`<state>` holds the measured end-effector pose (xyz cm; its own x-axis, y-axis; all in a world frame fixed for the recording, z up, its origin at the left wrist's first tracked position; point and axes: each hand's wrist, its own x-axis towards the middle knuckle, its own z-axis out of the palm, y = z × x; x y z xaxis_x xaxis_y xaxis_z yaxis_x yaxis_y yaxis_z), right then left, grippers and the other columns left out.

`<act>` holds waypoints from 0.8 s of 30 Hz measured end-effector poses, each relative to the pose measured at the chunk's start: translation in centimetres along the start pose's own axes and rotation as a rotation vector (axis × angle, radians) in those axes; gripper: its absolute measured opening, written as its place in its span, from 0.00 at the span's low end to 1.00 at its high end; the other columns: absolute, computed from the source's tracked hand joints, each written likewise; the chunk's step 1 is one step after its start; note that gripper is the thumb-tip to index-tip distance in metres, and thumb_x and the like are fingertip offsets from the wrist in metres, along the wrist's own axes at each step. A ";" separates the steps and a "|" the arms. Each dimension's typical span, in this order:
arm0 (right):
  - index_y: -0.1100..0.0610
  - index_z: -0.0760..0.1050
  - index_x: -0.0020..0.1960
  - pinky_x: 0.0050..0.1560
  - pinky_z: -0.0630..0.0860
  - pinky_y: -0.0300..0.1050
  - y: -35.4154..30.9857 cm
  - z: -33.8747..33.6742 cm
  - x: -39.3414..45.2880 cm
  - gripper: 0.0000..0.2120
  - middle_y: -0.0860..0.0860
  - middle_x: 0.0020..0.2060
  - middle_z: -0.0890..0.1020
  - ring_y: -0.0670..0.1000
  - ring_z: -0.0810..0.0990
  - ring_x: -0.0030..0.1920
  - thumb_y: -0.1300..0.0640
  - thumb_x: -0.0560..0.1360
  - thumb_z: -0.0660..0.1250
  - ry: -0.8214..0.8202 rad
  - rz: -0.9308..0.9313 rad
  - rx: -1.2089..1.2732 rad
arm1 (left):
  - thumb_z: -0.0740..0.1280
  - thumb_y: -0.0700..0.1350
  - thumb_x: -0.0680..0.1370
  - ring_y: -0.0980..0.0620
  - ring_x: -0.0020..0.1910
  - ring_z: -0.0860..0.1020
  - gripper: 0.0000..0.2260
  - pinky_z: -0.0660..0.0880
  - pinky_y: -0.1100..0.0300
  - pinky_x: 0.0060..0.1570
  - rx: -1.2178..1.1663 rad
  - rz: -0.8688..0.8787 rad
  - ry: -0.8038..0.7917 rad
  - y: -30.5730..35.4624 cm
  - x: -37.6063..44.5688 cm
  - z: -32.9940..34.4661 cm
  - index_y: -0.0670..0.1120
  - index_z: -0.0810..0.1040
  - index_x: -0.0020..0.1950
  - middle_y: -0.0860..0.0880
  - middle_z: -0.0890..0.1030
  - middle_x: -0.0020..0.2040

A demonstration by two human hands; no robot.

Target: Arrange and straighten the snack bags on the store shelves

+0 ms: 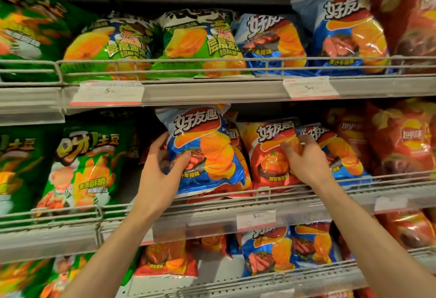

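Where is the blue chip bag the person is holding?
The blue chip bag is on the middle shelf, centre of the head view, gripped by the left hand, just left of the red chip bag.

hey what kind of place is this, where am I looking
Most likely a grocery or convenience store snack aisle. Tiered shelves with wire front rails hold rows of chip bags, printed price tags are clipped along the shelf edges, and a left hand grips a blue chip bag.
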<state>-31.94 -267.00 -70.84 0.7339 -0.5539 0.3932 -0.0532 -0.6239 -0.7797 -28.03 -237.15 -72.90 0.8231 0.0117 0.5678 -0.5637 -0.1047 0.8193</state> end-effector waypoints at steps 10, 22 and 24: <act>0.58 0.72 0.67 0.50 0.73 0.45 -2.7 -0.7 -1.5 0.22 0.48 0.48 0.80 0.51 0.79 0.48 0.45 0.80 0.67 0.136 -0.138 0.196 | 0.72 0.47 0.79 0.60 0.61 0.80 0.27 0.79 0.67 0.55 -0.016 0.015 0.003 0.7 -0.2 -0.6 0.57 0.66 0.75 0.57 0.79 0.62; 0.52 0.75 0.53 0.47 0.78 0.51 -8.6 3.8 -4.8 0.18 0.44 0.38 0.82 0.52 0.82 0.43 0.39 0.75 0.71 0.020 -0.266 0.135 | 0.72 0.55 0.75 0.68 0.56 0.78 0.30 0.75 0.64 0.51 0.221 0.071 0.037 3.2 -0.9 -10.8 0.60 0.67 0.76 0.62 0.78 0.59; 0.52 0.76 0.52 0.48 0.78 0.52 -9.6 5.2 -5.2 0.19 0.47 0.40 0.83 0.54 0.82 0.44 0.38 0.73 0.72 -0.004 -0.283 0.125 | 0.72 0.56 0.73 0.63 0.56 0.80 0.30 0.78 0.61 0.51 0.228 0.051 0.014 3.1 -1.1 -12.5 0.61 0.69 0.74 0.59 0.79 0.60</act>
<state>-31.74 -255.25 -67.91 0.7100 -0.3658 0.6017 0.2371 -0.6805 -0.6933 -31.54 -225.09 -69.94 0.7919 0.0142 0.6104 -0.5731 -0.3278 0.7511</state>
